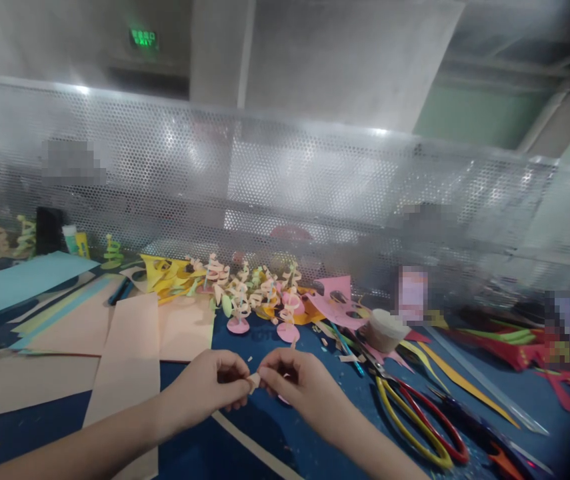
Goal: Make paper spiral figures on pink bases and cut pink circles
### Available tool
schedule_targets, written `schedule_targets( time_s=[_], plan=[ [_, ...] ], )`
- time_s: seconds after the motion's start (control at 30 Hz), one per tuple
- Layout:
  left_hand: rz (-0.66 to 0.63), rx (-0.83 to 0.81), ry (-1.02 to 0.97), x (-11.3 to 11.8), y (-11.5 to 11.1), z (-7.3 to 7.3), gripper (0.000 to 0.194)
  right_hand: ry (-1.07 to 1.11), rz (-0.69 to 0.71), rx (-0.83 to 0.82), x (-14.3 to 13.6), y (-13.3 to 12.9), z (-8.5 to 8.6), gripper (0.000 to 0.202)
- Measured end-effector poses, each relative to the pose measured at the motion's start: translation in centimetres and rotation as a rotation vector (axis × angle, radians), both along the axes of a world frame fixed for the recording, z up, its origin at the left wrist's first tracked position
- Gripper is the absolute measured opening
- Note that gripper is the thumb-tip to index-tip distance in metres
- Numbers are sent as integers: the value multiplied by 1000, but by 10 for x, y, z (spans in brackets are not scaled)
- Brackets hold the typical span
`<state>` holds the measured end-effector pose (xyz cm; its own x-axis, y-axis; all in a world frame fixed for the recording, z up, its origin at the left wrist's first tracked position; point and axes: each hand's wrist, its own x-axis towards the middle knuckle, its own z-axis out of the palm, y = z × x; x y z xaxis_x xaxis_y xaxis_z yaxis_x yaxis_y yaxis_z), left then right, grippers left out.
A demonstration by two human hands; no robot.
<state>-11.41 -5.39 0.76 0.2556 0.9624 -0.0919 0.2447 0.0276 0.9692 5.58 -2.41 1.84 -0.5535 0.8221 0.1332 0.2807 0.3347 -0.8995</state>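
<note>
My left hand (207, 387) and my right hand (307, 383) meet low in the middle of the head view. Thumb and fingers of both are pinched on a small pale peach paper piece (254, 381); its far side is hidden by the fingers. Below them a narrow pale paper strip (252, 443) lies on the dark blue table (185, 433). Just beyond the hands stand curled paper spirals on pink paper discs (289, 332). Part of another pink piece shows under my right hand.
Scissors (422, 423) with red and yellow handles lie at the right, near a tape roll (386, 330) and a clear ruler (495, 387). Peach paper sheets (129, 373) and a light blue sheet (29, 283) cover the left. Yellow paper offcuts (165, 273) lie behind, before a perforated metal screen (289, 173).
</note>
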Motion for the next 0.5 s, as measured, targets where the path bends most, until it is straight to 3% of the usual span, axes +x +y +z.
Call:
schedule_targets(
  time_s=[0.27, 0.5],
  plan=[
    [-120, 28, 104, 0, -5, 2, 23, 67, 125, -339, 7, 2, 2, 19],
    [-136, 77, 178, 3, -10, -1, 23, 31, 137, -431, 9, 2, 3, 16]
  ],
)
